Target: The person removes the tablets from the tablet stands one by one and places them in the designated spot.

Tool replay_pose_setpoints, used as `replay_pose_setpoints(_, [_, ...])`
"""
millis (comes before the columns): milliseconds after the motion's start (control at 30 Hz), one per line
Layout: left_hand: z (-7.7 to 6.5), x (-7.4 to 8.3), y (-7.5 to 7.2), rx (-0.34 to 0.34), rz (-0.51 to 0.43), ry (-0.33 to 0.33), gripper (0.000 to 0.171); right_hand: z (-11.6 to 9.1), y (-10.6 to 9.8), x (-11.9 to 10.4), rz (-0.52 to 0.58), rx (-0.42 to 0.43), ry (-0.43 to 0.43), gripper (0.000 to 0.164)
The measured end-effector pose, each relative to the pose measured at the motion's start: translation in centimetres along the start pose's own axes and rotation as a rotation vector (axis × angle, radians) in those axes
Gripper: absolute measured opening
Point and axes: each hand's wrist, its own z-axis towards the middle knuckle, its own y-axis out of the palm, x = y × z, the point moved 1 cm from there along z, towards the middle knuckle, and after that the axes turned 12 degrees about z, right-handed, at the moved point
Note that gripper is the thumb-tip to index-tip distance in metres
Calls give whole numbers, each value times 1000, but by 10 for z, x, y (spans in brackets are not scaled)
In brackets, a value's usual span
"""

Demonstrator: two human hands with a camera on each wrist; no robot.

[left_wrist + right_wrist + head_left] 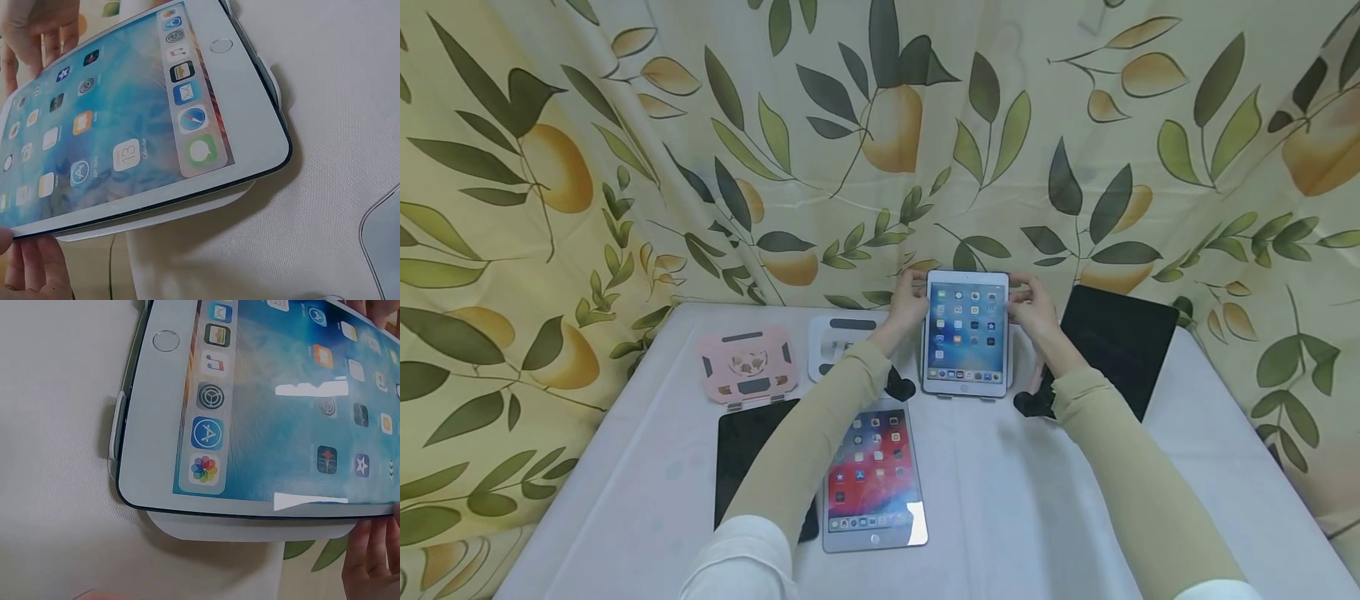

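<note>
A white-framed tablet (967,333) with a lit blue home screen leans upright on a pale stand near the table's back edge. Part of the stand (187,219) shows behind the tablet in the left wrist view, with a lip along the tablet's bottom edge. My left hand (910,302) holds the tablet's upper left edge, thumb at the front and fingers behind. Opposite it, my right hand (1032,307) grips the upper right edge the same way. In the right wrist view, the right hand's fingers (375,556) reach behind the frame.
Left of the hands lie a pink stand (748,362) and a white stand (842,325). A dark-screened tablet (748,450) and a tablet with a red and blue screen (876,475) lie nearer the front. At right, a black-screened tablet (1120,342) leans back. A patterned curtain (850,167) hangs behind.
</note>
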Motion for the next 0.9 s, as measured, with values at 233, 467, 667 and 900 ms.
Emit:
replay_pose_setpoints(233, [-1,2,-2,36,-30,-10,41,-1,2,-3,26,14,0,54])
replay_pose_setpoints(467, [-3,0,-3,5,-111,-12,44,-6,-1,-3,92,18,-7,52])
replay_pose_setpoints(667, [-7,-3,-4,-10,-185,4,43,-14,-2,-4,139,24,-38,51])
replay_pose_setpoints(900, [-15,1,-7,-20,-227,30,46,-22,-7,-7,174,8,-81,50])
